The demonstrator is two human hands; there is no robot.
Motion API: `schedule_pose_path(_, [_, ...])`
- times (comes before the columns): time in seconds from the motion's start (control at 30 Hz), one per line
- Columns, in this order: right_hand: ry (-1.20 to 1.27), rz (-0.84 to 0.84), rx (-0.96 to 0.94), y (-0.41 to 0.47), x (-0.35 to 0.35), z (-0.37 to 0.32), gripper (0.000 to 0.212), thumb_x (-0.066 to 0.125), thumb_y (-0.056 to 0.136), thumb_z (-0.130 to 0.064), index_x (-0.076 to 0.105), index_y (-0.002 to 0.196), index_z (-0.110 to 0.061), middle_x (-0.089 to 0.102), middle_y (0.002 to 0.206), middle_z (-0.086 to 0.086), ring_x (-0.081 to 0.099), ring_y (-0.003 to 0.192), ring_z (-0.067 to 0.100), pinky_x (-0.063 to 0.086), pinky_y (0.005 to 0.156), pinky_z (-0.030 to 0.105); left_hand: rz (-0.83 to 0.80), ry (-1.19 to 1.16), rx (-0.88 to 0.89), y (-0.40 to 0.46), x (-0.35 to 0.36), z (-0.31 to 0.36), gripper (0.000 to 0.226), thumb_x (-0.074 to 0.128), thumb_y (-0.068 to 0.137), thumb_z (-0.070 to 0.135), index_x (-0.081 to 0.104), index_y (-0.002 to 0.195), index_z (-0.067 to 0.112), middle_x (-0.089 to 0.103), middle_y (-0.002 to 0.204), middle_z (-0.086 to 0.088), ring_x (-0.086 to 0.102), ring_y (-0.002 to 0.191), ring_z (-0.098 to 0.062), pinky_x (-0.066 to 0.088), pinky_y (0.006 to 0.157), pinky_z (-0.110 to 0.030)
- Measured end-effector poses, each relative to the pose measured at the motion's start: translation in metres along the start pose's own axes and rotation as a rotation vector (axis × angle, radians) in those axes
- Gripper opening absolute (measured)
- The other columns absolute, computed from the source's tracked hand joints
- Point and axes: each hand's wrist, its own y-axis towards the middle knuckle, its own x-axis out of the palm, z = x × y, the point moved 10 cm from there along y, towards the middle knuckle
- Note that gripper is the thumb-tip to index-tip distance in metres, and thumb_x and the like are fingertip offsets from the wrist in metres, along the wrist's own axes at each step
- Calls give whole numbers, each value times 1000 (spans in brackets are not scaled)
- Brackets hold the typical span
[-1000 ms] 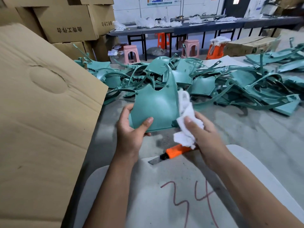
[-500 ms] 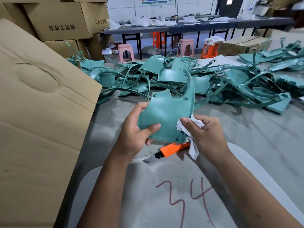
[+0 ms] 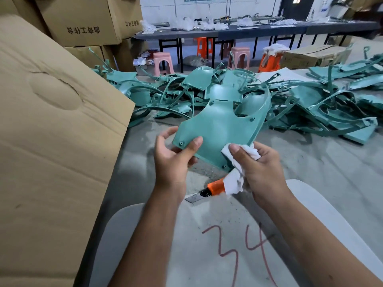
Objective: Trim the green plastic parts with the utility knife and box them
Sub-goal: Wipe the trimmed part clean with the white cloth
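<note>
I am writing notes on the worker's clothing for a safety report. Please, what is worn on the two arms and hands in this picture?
Nothing is worn on either. The left hand and the right hand are bare, with no gloves. Both forearms are bare to the picture's lower edge, with no sleeve in view. No watch, ring or wristband shows. The fingernails are short.

A factory workshop: stacked cardboard boxes point(image 3: 80, 19), a heap of green plastic parts point(image 3: 290, 104), long worktables point(image 3: 259, 31), plastic stools point(image 3: 163, 62).
</note>
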Motion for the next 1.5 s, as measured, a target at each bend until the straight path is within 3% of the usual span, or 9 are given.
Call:
schedule_pose_path(0.17, [-14, 130, -9, 2, -16, 2, 19, 75, 94, -20, 73, 84, -3, 68, 67, 3, 61, 58, 14, 48, 54, 24, -97, -48, -133, -23, 47, -37, 38, 77, 88, 10, 65, 124, 8, 76, 115, -11, 72, 108, -33, 59, 93, -49])
schedule_pose_path(0.37, [9, 196, 48, 5, -27, 6, 19, 80, 88, -20, 73, 82, -4, 66, 60, 7, 55, 44, 15, 43, 40, 23, -225, -95, -220, -21, 58, -38, 35, 54, 101, 4, 58, 136, 4, 70, 127, -15, 68, 117, -32, 59, 84, -34])
schedule_pose_path(0.57, [-2, 267, -98, 11, -49, -16, 15, 76, 93, -19, 77, 88, -6, 77, 74, 3, 68, 59, 13, 53, 51, 23, -301, -121, -348, -29, 60, -38, 40, 50, 101, 4, 52, 141, 6, 68, 130, -16, 69, 114, -34, 62, 80, -44])
schedule_pose_path(0.7, [-74, 355, -203, 4, -55, -28, 45, 73, 95, -34, 64, 71, 3, 59, 59, 0, 51, 53, 12, 41, 47, 22, -352, -142, -414, -32, 60, -39, 50, 60, 91, 10, 52, 140, 4, 70, 127, -18, 72, 107, -36, 63, 76, -48])
schedule_pose_path(0.8, [-108, 399, -255, 1, -60, -33, 61, 65, 101, -40, 48, 66, 7, 46, 55, 13, 37, 48, 24, 31, 43, 38, -423, -119, -430, -31, 58, -37, 53, 62, 85, 15, 54, 137, 4, 72, 123, -17, 74, 100, -34, 63, 71, -46])
schedule_pose_path(1.03, [118, 529, -108, 5, -80, -22, 38, 62, 104, -35, 64, 73, -14, 61, 53, -1, 53, 41, 14, 41, 40, 21, -528, 5, -413, -28, 41, -27, 38, 63, 87, 13, 62, 123, 4, 77, 104, -13, 77, 80, -25, 61, 58, -36])
schedule_pose_path(1.17, [299, 671, 1, 11, -113, -19, 28, 64, 103, -28, 60, 80, -12, 70, 66, 0, 67, 59, 14, 56, 55, 33, -549, 59, -383, -25, 20, -20, 29, 67, 89, 12, 69, 118, 10, 75, 114, -15, 76, 93, -29, 64, 64, -43])
schedule_pose_path(1.33, [374, 384, -13, 19, -77, -24, 28, 48, 108, -37, 65, 98, -17, 71, 70, 1, 56, 45, 8, 42, 40, 17, -401, 105, -272, -12, 14, -15, 34, 65, 87, 21, 66, 119, 9, 77, 110, -14, 76, 88, -30, 62, 65, -37])
schedule_pose_path(1.5, [326, 2, 32, 3, -5, -14, 23, 58, 94, -32, 56, 84, -11, 55, 49, 1, 45, 31, 9, 36, 33, 14, -279, 104, -117, -7, 24, -13, 22, 57, 99, 12, 66, 119, 13, 76, 117, -9, 73, 106, -28, 63, 76, -38])
